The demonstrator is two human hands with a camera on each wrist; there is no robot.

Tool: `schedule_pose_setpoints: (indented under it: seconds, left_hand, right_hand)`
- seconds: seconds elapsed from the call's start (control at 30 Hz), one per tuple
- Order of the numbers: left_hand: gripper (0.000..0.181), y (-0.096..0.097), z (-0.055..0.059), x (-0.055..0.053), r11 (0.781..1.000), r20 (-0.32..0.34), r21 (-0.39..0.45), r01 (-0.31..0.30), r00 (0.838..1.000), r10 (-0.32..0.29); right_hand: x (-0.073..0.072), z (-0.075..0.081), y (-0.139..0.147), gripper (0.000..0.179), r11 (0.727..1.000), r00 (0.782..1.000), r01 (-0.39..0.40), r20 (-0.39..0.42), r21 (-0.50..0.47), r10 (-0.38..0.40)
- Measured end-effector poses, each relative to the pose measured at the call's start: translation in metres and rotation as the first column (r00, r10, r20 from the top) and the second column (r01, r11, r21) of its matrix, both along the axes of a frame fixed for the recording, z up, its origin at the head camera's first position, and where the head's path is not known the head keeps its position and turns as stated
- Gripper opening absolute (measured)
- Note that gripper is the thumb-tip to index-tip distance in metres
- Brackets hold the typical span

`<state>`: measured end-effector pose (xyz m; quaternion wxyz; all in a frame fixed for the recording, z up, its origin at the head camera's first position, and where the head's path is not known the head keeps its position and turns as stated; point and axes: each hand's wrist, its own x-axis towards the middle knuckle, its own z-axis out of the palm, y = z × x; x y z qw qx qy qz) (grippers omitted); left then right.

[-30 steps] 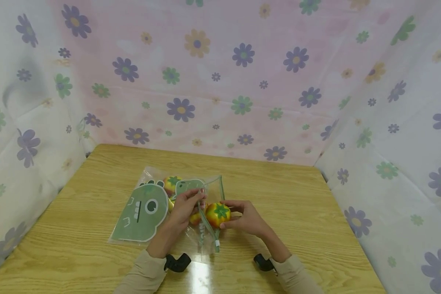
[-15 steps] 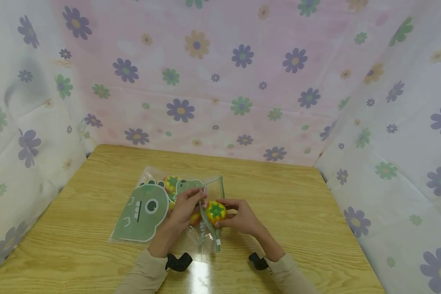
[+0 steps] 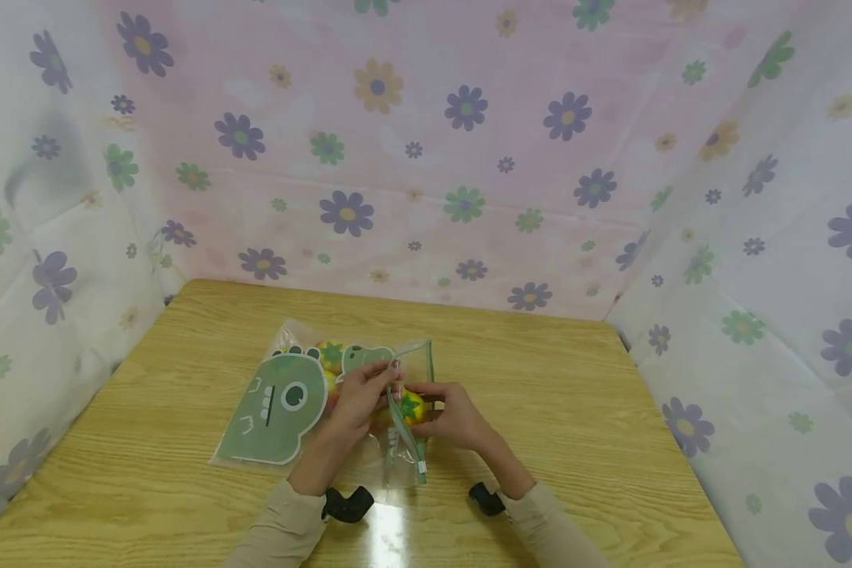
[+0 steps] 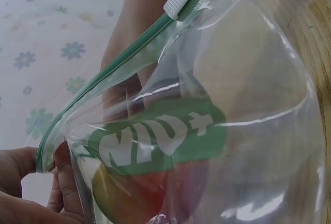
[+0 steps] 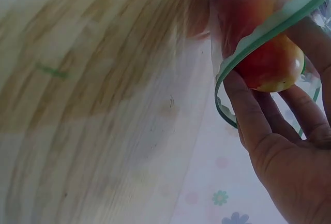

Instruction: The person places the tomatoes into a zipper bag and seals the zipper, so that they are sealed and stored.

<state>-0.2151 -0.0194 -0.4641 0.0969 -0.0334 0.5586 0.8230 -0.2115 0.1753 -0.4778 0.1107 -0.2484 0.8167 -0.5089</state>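
Note:
A clear zip bag (image 3: 273,410) with green dinosaur prints lies on the table, its mouth toward the right. My left hand (image 3: 355,402) pinches the bag's green-edged rim; in the left wrist view its fingertips (image 4: 64,182) hold that edge. My right hand (image 3: 456,416) grips a red-and-yellow toy fruit (image 3: 412,409) with a green star-shaped leafy top. In the right wrist view this fruit (image 5: 279,63) is inside the open mouth, with fingers past the green rim (image 5: 269,35). Another similar fruit (image 3: 331,355) shows inside the bag, partly hidden by the prints.
A white zip slider (image 3: 422,467) sits at the near end of the bag's mouth. The wooden table (image 3: 539,379) is bounded by flower-patterned cloth (image 3: 412,213) behind and at both sides. Black wrist devices (image 3: 348,505) sit below both hands.
My right hand has moved left with the toy fruit, carrying it from the bag's mouth further inside. The left hand stays almost in place on the rim.

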Motion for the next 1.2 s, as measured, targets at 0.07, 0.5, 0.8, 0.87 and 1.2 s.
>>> schedule_pose_setpoints:
  seconds: [0.07,0.5,0.8,0.87,1.2]
  left_hand:
    - [0.030,0.000,0.000,0.000,1.000,0.002,0.007,-0.001,1.000,0.001]
    - [0.031,0.002,-0.001,-0.001,1.000,0.004,0.007,0.010,1.000,-0.010]
    - [0.033,-0.001,-0.002,0.000,1.000,-0.002,-0.001,0.025,1.000,-0.025]
    - [0.033,-0.001,-0.002,0.001,1.000,-0.004,-0.005,0.029,1.000,-0.029]
    - [0.033,-0.002,-0.002,0.001,1.000,-0.007,-0.005,0.021,1.000,-0.021]
  right_hand:
    - [-0.001,0.001,-0.002,0.058,1.000,1.000,-0.008,-0.005,0.018,0.008]
    - [-0.003,-0.002,-0.006,0.056,0.998,0.998,-0.055,0.011,0.013,0.055]
    - [-0.003,-0.004,0.005,0.053,0.992,0.990,-0.122,0.071,0.002,0.122]
    - [-0.003,-0.005,0.005,0.051,0.992,0.990,-0.127,0.057,0.004,0.126]
    - [-0.002,-0.012,0.001,0.052,0.990,0.988,-0.141,0.059,0.001,0.141]
